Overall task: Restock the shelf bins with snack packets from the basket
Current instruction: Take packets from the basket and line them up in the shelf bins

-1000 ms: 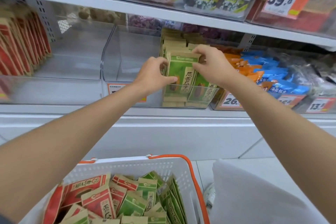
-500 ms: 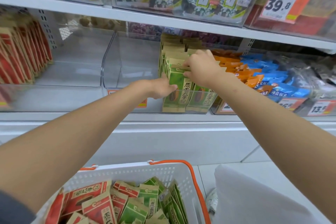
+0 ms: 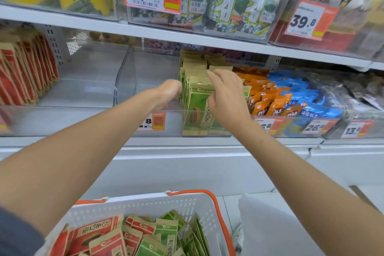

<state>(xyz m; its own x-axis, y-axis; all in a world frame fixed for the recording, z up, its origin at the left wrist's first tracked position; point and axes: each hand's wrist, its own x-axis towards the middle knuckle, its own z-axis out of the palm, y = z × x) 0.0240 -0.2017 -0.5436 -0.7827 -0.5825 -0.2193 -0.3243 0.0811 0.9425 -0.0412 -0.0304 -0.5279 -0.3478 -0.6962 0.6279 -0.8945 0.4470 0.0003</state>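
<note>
Two rows of green packets (image 3: 197,108) stand in the bin (image 3: 143,89), your right grip (image 3: 226,97) curled over their tops; left grip (image 3: 168,93) state unclear. Release abruptly and they may topple leftwards.

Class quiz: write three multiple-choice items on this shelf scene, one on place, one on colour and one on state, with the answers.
1. Which packets sit just right of the green packets? A red, B orange, C blue.
2. The handle of the basket is: A orange, B green, C black.
3. The basket is: A empty, B holding snack packets, C overturned.
Answers: B, the orange packets adjoin the green row; A, the handle shows orange; B, snack packets lie inside it.
</note>
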